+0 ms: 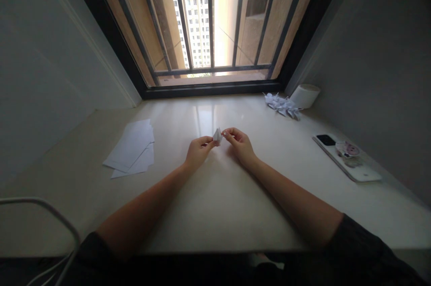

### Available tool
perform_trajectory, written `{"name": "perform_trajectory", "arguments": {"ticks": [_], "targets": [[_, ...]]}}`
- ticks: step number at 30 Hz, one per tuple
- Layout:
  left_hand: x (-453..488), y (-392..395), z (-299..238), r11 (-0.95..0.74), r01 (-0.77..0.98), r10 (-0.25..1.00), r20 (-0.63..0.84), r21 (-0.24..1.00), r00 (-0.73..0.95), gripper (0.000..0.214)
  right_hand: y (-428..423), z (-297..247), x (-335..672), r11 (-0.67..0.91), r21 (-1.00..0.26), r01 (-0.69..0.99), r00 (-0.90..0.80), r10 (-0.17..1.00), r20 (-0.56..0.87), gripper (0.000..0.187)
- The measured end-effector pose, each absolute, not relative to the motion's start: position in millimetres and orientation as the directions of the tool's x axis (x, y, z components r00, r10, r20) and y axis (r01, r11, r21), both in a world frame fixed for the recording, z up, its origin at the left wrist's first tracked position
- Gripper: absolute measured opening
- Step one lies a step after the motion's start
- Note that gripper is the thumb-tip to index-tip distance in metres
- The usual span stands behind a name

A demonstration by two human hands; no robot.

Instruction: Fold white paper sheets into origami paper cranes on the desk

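A small folded piece of white paper (217,135), pointed at the top, is held above the sill between my two hands. My left hand (198,150) pinches its lower left side between thumb and fingers. On the other side, my right hand (240,143) is closed, with thumb and index fingertip pinching the paper's right edge. The exact folds are too small to make out.
Loose white paper sheets (131,147) lie overlapping at the left. At the back right, several folded white paper pieces (283,105) are heaped beside a white cup (305,95). A phone (348,158) lies at the right, and a pale cable (43,205) loops at the lower left.
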State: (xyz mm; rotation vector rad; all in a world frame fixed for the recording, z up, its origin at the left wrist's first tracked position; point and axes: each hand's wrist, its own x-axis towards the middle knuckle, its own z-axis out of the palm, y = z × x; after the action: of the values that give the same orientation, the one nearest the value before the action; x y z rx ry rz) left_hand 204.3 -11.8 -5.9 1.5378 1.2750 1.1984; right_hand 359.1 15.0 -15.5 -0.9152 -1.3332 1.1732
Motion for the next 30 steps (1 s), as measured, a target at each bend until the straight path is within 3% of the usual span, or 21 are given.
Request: {"name": "perform_trajectory", "arguments": {"ticks": [13, 19, 30], "targets": [[206, -13, -2, -0.14, 0.234, 0.987, 0.155, 0.962, -0.046, 0.03, 9, -9, 363, 0.392, -0.884, 0.255, -0.028, 0.917, 0.398, 0.022], [204, -11, -5, -0.146, 0.167, 0.985, 0.16, 0.975, -0.071, 0.029, 3, -4, 361, 0.485, -0.826, 0.286, -0.023, 0.865, 0.501, 0.019], [202, -11, -6, -0.155, 0.141, 0.985, 0.163, 0.978, -0.05, 0.028, 8, -8, 360, 0.494, -0.831, 0.256, -0.21, 0.868, 0.451, 0.017]]}}
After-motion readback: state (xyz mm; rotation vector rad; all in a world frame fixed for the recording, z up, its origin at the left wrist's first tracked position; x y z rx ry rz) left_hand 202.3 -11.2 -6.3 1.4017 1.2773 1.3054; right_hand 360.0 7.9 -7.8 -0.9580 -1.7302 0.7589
